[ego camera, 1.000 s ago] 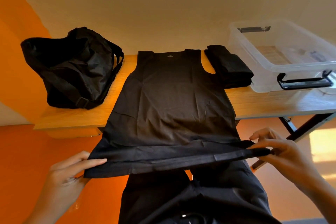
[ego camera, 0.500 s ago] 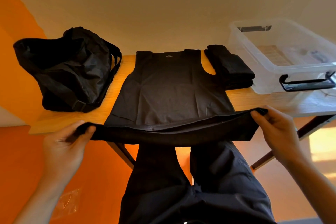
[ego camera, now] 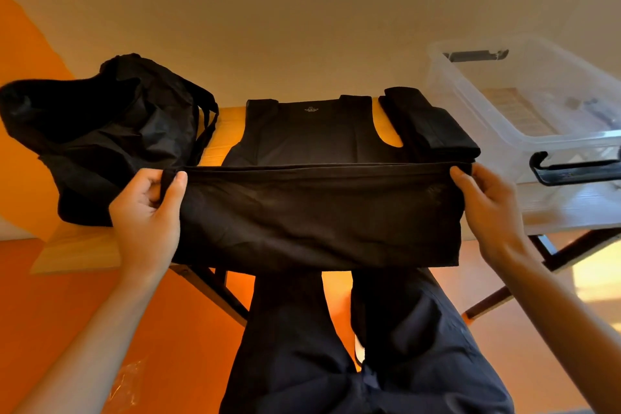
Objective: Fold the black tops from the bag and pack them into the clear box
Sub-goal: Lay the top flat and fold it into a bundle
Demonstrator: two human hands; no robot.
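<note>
left hand [ego camera: 144, 212] and right hand [ego camera: 489, 212] pinch the black sleeveless fabric top [ego camera: 312, 218] by its hem, now lifted over the near edge of the surface [ego camera: 77, 254]; folding starts.

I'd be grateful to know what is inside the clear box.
No folded top shows inside the clear box; wood grain shows through its floor, plus a small dark item too blurred to name. Its near rim and black handle hide the front corner.
</note>
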